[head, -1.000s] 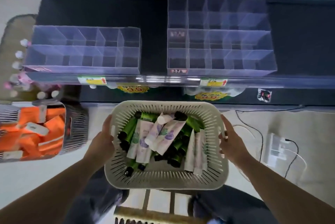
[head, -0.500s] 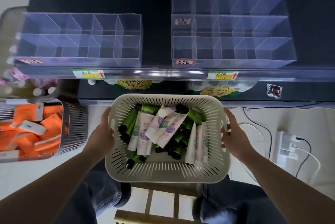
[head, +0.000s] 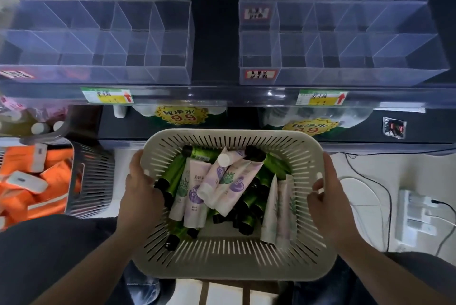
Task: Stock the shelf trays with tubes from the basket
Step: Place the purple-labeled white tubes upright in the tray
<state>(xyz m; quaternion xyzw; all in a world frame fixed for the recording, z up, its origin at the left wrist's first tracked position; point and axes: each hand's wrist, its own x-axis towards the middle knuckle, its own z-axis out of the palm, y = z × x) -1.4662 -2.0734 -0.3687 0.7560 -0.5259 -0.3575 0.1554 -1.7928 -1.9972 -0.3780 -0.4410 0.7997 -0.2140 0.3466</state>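
Basket (head: pixel 232 267) (tubes (head: pixel 217 181)) gripped by left hand (head: pixel 140 193), right hand (head: pixel 328 196).

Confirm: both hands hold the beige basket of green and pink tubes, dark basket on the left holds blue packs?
Wrong colour: head view shows the dark basket holding orange packs, not blue. Left hand and right hand do hold the beige basket of green and pink tubes.

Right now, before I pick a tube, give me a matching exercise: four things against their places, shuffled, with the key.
1. beige slotted plastic basket
2. clear acrylic divided trays
3. grey slotted bin of orange packs
4. white power strip

A. floor, far right
B. on the dark shelf
C. held between left hand and right hand
D. far left, below the shelf

Pairs: 1-C, 2-B, 3-D, 4-A
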